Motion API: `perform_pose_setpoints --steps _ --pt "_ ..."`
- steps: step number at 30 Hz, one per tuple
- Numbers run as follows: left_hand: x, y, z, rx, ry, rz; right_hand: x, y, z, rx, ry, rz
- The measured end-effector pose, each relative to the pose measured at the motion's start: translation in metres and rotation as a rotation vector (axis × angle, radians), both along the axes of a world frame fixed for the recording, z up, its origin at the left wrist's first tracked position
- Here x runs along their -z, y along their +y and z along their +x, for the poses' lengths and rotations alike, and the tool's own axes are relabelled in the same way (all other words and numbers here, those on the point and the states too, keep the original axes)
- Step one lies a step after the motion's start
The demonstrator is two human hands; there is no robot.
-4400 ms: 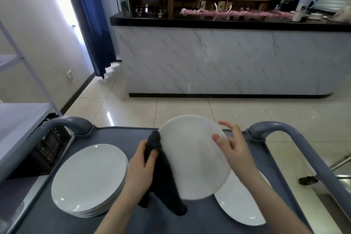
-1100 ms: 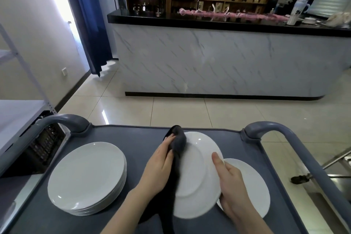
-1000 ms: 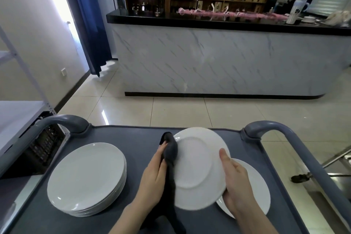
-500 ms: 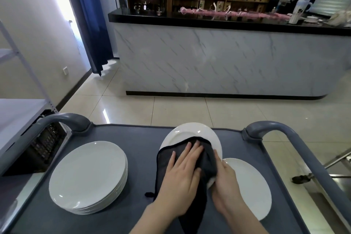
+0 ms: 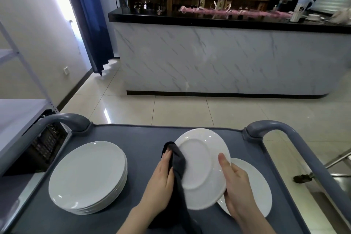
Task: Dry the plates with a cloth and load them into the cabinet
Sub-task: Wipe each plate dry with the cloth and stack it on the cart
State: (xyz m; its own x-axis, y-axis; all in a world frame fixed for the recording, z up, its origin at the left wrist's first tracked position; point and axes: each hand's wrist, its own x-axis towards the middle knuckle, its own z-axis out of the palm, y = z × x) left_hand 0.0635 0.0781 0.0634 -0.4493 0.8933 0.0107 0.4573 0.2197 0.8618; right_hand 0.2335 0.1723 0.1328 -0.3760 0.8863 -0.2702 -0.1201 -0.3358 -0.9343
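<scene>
The drying step is in hand: over the grey-blue cart top, the left hand pinches a dark grey cloth on the nine o'clock rim of a round white ceramic plate, tilted underside-up. The right hand grips its four o'clock rim, thumb on top. Next, I reckon, wipe the base, then set it down at nine o'clock on the stack of white plates.

Head cam, fwd-down over cart
</scene>
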Motion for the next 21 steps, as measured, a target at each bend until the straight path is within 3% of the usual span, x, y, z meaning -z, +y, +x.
perform_pose_setpoints --steps 6,8,10,15,18,21 --pt "0.005 -0.012 -0.018 0.062 0.124 -0.184 -0.001 0.008 0.0 -0.031 -0.164 0.222" --pt "-0.005 -0.011 -0.025 -0.044 0.144 -0.179 -0.005 0.008 -0.003 -0.029 -0.222 0.35" --pt "-0.024 -0.013 -0.029 -0.205 -0.027 -0.057 -0.006 0.006 -0.007 -0.064 -0.302 0.563" --pt "-0.07 -0.015 -0.031 -0.246 -0.859 0.222 0.001 -0.001 -0.028 -0.234 -0.434 1.399" --pt "-0.079 -0.022 -0.035 -0.373 -1.005 0.244 0.008 -0.009 -0.045 -0.281 -0.486 1.814" --pt "-0.069 -0.032 -0.038 -0.549 -0.931 0.24 0.015 -0.018 -0.06 -0.422 -0.521 1.901"
